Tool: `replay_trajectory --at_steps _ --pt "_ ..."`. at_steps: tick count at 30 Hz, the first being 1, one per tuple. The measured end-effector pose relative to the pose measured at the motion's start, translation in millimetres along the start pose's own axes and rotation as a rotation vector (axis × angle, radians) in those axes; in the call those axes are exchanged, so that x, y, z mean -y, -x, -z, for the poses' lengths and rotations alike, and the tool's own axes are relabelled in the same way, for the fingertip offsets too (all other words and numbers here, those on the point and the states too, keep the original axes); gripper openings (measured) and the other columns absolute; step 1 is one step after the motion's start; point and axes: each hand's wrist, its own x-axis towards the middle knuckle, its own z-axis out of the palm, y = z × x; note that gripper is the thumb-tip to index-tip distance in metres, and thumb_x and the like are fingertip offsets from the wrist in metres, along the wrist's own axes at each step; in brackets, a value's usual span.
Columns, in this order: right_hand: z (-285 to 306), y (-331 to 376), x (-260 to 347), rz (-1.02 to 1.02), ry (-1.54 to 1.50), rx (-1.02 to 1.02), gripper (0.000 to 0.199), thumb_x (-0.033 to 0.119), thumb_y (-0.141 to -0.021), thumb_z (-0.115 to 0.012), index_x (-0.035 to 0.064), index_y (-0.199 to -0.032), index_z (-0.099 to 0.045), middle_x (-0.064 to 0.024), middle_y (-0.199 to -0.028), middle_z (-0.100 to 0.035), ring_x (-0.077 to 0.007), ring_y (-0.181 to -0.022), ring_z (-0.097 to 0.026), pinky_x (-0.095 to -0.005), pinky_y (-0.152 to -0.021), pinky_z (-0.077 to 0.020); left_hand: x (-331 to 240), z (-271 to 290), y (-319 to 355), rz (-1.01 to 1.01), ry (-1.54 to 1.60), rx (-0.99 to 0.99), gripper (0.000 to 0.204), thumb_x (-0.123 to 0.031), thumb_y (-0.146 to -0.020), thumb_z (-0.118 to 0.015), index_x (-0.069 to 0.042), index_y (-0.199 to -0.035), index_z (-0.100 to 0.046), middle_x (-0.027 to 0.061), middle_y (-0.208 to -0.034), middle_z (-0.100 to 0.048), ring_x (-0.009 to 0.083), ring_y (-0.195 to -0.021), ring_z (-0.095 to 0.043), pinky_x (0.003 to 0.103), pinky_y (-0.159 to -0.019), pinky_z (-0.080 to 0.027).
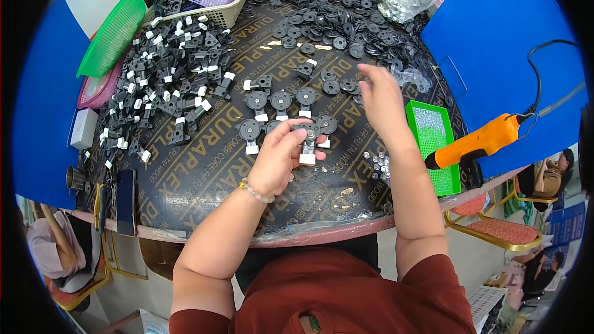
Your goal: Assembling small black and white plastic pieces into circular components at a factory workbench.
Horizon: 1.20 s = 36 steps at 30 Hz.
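My left hand (281, 153) pinches a black plastic bracket with a white end piece (308, 156); a small shiny metal part sits in its middle. Under and around it lie several bracket-and-disc assemblies (281, 102), each a black disc on a bracket with a white end. My right hand (382, 102) is raised over the table, thumb and fingers apart, holding nothing that shows. Close to its fingertips are a few loose black discs (331, 87). Two more brackets without discs (257, 83) rest just beyond the assemblies.
Brackets with white ends (167, 86) are heaped at left, black discs (315, 12) at the back. An orange electric screwdriver (482, 141) with a cable lies across a green tray (455, 176) of small metal parts. Small silver pieces (377, 164) lie beside the tray.
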Motion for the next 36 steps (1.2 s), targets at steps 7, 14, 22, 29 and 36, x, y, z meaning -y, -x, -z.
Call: replay_trajectory --at_steps 7,14,22,29,36 --pt "-58 -20 -12 0.069 0.219 0.270 0.031 0.013 -0.079 -0.073 0.0056 -0.108 -0.068 -0.0106 -0.112 -0.068 -0.0315 -0.109 -0.058 -0.0451 -0.095 -0.0451 3 7 -6 -0.063 -0.079 -0.076 0.024 -0.007 -0.096 -0.053 -0.002 -0.119 -0.057 0.0175 -0.103 -0.069 0.0190 -0.074 -0.068 0.028 -0.066 -0.056" --pt "-47 -19 -10 0.038 0.126 0.285 0.038 0.012 -0.076 -0.072 0.0056 -0.112 -0.064 -0.0121 -0.112 -0.067 -0.0317 -0.108 -0.059 -0.0443 -0.095 -0.0455 0 4 -9 -0.108 -0.033 -0.122 0.027 -0.010 -0.098 -0.050 -0.001 -0.123 -0.054 0.0195 -0.107 -0.068 0.0230 -0.086 -0.069 0.031 -0.072 -0.057" --pt "16 24 58 0.135 -0.569 0.301 0.041 -0.001 -0.076 -0.066 0.0016 -0.116 -0.060 -0.0140 -0.117 -0.063 -0.0273 -0.107 -0.063 -0.0344 -0.091 -0.0509 -6 7 -1 -0.108 0.160 -0.045 0.032 -0.019 -0.104 -0.040 -0.003 -0.131 -0.049 0.0168 -0.113 -0.066 0.0252 -0.096 -0.068 0.040 -0.088 -0.055" --pt "1 48 61 0.248 -0.532 0.169 0.018 0.000 -0.079 -0.070 0.0005 -0.096 -0.068 -0.0152 -0.120 -0.064 -0.0316 -0.106 -0.066 -0.0366 -0.087 -0.0538 -2 9 -4 -0.172 0.319 -0.017 0.030 -0.017 -0.105 -0.043 -0.003 -0.131 -0.047 0.0148 -0.118 -0.062 0.0238 -0.105 -0.065 0.039 -0.093 -0.055" --pt "1 53 62 -0.029 -0.506 0.221 0.024 0.013 -0.075 -0.081 -0.0009 -0.091 -0.069 -0.0151 -0.114 -0.064 -0.0292 -0.096 -0.067 -0.0352 -0.079 -0.0551 1 9 -5 -0.154 0.265 0.025 0.029 -0.016 -0.105 -0.045 -0.003 -0.131 -0.046 0.0125 -0.118 -0.061 0.0217 -0.106 -0.065 0.038 -0.093 -0.056"
